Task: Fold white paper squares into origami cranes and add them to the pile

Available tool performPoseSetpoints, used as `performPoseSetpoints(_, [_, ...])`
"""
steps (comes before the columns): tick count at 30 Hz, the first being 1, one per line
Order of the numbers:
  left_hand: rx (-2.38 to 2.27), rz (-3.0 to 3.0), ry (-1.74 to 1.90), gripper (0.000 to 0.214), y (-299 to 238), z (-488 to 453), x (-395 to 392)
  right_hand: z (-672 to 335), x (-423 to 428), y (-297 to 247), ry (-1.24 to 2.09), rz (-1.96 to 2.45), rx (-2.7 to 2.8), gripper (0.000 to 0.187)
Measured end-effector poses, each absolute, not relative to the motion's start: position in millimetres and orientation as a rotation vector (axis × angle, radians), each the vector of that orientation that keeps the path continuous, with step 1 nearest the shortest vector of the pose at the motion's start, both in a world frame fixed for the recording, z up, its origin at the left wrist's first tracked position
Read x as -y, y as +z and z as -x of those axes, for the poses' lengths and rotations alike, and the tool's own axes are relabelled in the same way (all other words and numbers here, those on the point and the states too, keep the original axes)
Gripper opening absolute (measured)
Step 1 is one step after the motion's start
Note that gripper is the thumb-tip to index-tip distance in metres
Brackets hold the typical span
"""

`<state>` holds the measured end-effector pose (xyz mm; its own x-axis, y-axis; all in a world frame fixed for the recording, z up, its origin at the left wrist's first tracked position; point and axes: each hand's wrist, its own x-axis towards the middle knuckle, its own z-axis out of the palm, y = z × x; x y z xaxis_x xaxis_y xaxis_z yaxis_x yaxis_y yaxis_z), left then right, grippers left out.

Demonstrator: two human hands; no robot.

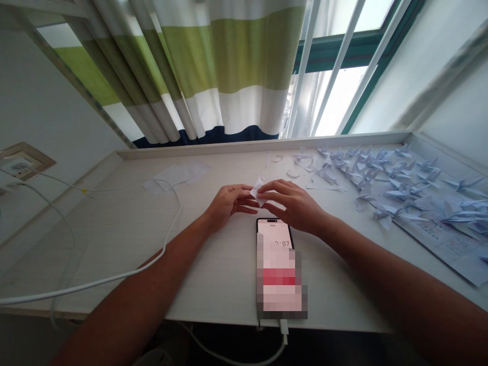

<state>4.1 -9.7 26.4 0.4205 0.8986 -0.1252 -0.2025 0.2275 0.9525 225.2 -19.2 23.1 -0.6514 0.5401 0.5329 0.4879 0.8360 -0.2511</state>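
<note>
Bare forearms (145,290) reach in from the lower corners of the frame, a thin white cable (114,278) crossing the left one. At the centre, the left hand (231,200) and right hand (292,201) hold a small folded piece of white paper (256,192), each grip with fingertips together on it. Just below, a black-edged rectangular phone (275,277) with a lit pinkish screen lies on the whitish bench (213,274). White folded-paper birds (400,184) crowd the right side, some on a flat printed sheet (438,236).
</note>
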Motion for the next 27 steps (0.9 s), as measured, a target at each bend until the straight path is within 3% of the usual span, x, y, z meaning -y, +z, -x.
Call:
performPoseSetpoints(11, [-0.862,-1.145,0.887,0.037,19.5,-7.6,12.1,-221.5,22.1,22.4,0.397,0.834,2.196,0.014])
performPoseSetpoints(27, [-0.864,-1.166,0.878,0.041,18.5,-9.8,11.9,-225.7,20.8,22.7,0.259,0.806,2.261,0.023])
